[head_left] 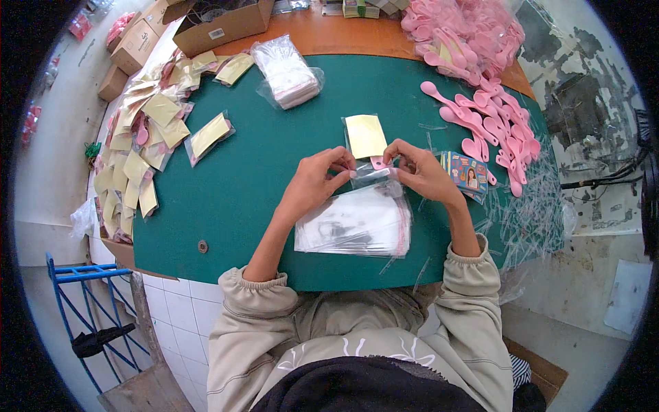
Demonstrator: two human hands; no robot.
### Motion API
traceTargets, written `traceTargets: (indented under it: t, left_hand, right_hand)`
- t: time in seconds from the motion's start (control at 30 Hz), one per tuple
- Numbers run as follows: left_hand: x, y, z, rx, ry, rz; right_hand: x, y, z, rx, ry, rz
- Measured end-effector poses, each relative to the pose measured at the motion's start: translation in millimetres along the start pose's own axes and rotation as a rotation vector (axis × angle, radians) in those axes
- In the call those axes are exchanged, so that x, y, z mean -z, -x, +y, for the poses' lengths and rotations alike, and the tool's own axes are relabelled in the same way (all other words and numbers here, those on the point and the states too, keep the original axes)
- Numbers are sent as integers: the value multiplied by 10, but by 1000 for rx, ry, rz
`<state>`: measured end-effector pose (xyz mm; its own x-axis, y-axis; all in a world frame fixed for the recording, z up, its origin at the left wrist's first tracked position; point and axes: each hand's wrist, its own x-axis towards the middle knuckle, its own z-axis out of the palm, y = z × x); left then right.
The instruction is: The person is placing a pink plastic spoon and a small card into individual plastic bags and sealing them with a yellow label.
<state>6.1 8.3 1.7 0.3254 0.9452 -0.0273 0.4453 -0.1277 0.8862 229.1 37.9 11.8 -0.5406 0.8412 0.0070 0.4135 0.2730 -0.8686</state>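
Over the middle of the green mat, my left hand (321, 177) and my right hand (420, 170) pinch the near end of a clear plastic bag (369, 176), one at each side. Inside the bag lies a pale yellow card (366, 136), and the tip of a pink spoon (377, 163) shows below it. Both hands are closed, thumbs against fingers. Just beneath them rests a stack of flat clear bags (351, 223). Beside my right wrist sits a pile of printed cards (467, 175), colourful on top.
Loose pink spoons (491, 123) lie at the right, below a large bag of pink spoons (467, 34). Clear plastic strips (528, 213) litter the right edge. Filled packets (147, 130) are heaped at the left. A bundle of bags (285, 72) and a cardboard box (223, 27) are farther back.
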Motion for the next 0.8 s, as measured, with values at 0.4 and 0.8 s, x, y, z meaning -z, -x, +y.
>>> traceTargets:
  t: [0.4,0.8]
  left_hand:
    - [-132,-58,-128,132,136,153]
    - [-229,-69,-193,198,420,258]
  right_hand:
    - [-153,-101,206,-164,-353,59]
    - [-272,-140,292,-158,-319,279]
